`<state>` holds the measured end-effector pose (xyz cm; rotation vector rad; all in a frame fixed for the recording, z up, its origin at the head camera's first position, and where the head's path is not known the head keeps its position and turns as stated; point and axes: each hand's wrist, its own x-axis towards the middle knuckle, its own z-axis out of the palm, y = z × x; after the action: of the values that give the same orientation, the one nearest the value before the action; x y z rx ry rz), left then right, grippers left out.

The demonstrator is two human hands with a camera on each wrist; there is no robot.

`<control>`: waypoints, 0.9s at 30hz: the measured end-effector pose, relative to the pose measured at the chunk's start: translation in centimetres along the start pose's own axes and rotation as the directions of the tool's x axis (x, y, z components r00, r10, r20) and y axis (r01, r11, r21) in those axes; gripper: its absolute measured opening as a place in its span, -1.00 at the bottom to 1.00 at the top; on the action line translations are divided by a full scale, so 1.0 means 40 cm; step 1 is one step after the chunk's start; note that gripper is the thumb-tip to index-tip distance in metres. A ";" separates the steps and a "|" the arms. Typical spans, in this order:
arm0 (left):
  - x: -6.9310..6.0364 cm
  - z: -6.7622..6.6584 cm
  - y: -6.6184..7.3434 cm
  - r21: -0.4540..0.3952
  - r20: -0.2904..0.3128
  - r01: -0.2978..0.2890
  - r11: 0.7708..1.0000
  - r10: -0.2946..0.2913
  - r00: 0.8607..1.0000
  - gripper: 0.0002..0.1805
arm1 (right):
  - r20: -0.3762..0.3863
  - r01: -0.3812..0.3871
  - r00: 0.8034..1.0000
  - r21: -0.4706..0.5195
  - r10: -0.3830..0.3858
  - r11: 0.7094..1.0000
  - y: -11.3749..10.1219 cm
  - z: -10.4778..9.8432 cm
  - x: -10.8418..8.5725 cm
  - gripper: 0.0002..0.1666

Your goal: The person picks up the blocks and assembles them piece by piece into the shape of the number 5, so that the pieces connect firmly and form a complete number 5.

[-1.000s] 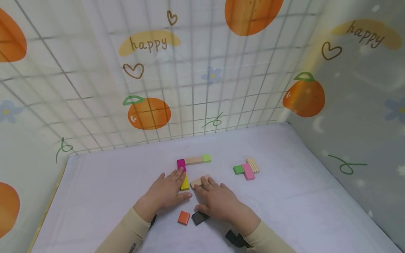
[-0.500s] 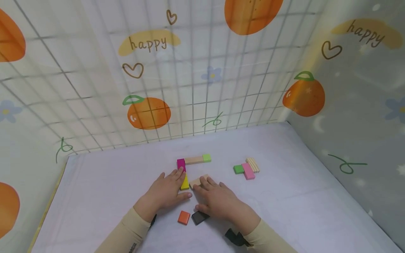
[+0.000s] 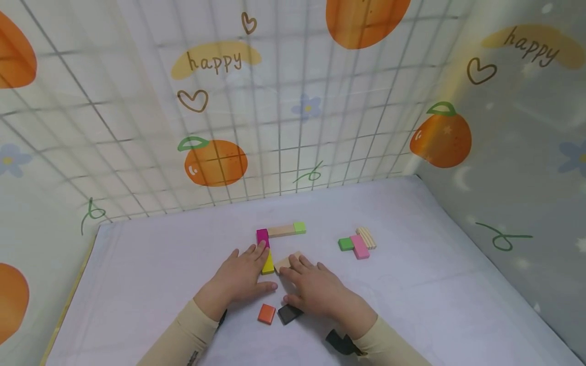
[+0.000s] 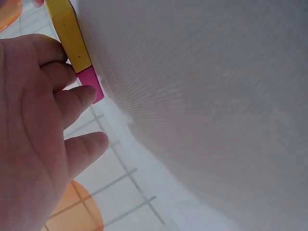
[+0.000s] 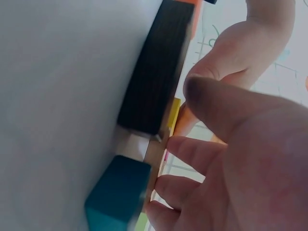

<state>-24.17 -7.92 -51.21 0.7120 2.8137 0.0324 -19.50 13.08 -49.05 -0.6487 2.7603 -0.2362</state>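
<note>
In the head view my left hand (image 3: 240,274) lies with fingers extended on a magenta block (image 3: 262,237) and a yellow block (image 3: 267,263), which sit end to end. The left wrist view shows its fingertips against the yellow block (image 4: 70,36) and the magenta block (image 4: 91,86). Fingers of my right hand (image 3: 318,287) touch a plain wooden block (image 3: 284,263), angled just right of the yellow one. Near the right thumb lies a black block (image 3: 289,314), partly covered by the hand. A teal block (image 5: 120,190) shows in the right wrist view; from the head it is hidden.
A long wooden block (image 3: 281,231) runs from the magenta block to a light green block (image 3: 299,227). An orange-red block (image 3: 266,314) lies nearest me. To the right sit a green block (image 3: 346,244), a pink block (image 3: 359,247) and a ridged wooden piece (image 3: 366,238). A printed curtain stands behind.
The plain wooden block under my right fingers has edged very slightly left, closer to the yellow block. Both hands otherwise stay in nearly the same place.
</note>
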 end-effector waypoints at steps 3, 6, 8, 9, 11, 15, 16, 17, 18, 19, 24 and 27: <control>0.001 0.002 0.001 -0.003 0.000 -0.002 1.000 0.002 1.000 0.09 | -0.002 0.000 1.000 0.004 0.000 1.000 0.001 -0.002 -0.002 -0.21; 0.001 0.002 0.001 -0.006 0.001 -0.005 1.000 0.005 1.000 0.10 | -0.006 0.005 1.000 0.008 -0.005 1.000 0.003 -0.005 -0.005 -0.21; 0.000 0.000 0.003 -0.007 0.002 -0.007 1.000 0.007 1.000 0.11 | -0.006 0.009 1.000 0.011 -0.009 1.000 0.004 -0.007 -0.006 -0.22; 0.000 -0.001 0.003 -0.006 0.003 -0.008 1.000 0.008 1.000 0.12 | -0.005 0.011 1.000 0.014 -0.011 1.000 0.005 -0.007 -0.007 -0.22; 0.000 -0.003 0.004 -0.005 0.005 -0.011 1.000 0.011 1.000 0.12 | -0.003 0.013 1.000 0.019 -0.013 1.000 0.007 -0.009 -0.007 -0.23; 0.002 -0.002 0.002 -0.006 0.010 -0.018 1.000 0.018 1.000 0.13 | -0.002 0.016 1.000 0.026 -0.016 1.000 0.008 -0.009 -0.007 -0.24; 0.002 -0.002 0.001 -0.007 0.012 -0.020 1.000 0.020 1.000 0.13 | -0.002 0.017 1.000 0.025 -0.017 1.000 0.008 -0.009 -0.007 -0.25; 0.002 -0.002 0.000 -0.010 0.014 -0.021 1.000 0.021 1.000 0.13 | -0.004 0.018 1.000 0.025 -0.018 1.000 0.009 -0.008 -0.007 -0.25; 0.001 -0.002 -0.001 -0.013 0.016 -0.021 1.000 0.021 1.000 0.13 | -0.005 0.019 1.000 0.024 -0.019 1.000 0.009 -0.007 -0.007 -0.25; 0.001 -0.002 -0.001 -0.013 0.019 -0.020 1.000 0.021 1.000 0.14 | -0.005 0.021 1.000 0.024 -0.021 1.000 0.008 -0.007 -0.007 -0.26; -0.002 0.000 -0.004 -0.025 0.027 -0.018 1.000 0.019 0.999 0.15 | -0.005 0.028 1.000 0.010 -0.028 1.000 0.009 -0.004 -0.007 -0.28; -0.003 -0.001 -0.003 -0.025 0.022 -0.022 0.999 0.023 0.999 0.14 | -0.006 0.035 0.999 0.004 -0.035 0.999 0.009 -0.002 -0.009 -0.27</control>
<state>-24.14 -8.09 -51.14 0.7342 2.7791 0.0621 -19.38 13.57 -48.95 -0.6969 2.7550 -0.2521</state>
